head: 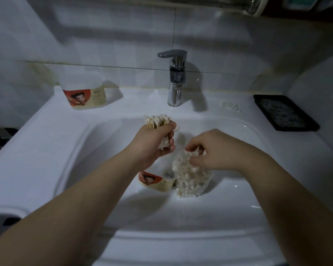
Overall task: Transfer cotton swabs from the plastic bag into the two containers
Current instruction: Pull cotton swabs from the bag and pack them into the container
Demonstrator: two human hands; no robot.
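head view: both containers wore the same label, a cartoon figure with dark hair on an orange-red ground beside a cream panel. the small print on that panel was too fine to read, and no brand name could be made out. one container [84,93] stood upright on the back ledge of the sink [46,143], left of the chrome tap [176,77]. the other container [158,181] lay on its side down in the basin, touching the plastic bag [192,181].

the left hand [154,144] was raised over the basin with its forearm reaching in from the lower left. its fingers were clenched round a bundle of cotton swabs [158,120] — white tips fanned out above the fist, and more tips showed below the curled fingers.

the right hand [213,150] came in from the lower right, knuckles up. its fingertips pinched the gathered mouth of the bag, which hung beneath it, resting on the basin floor and packed with swabs.

a few loose swabs [230,106] lay on the ledge right of the tap, and a black tray [284,112] sat further right.
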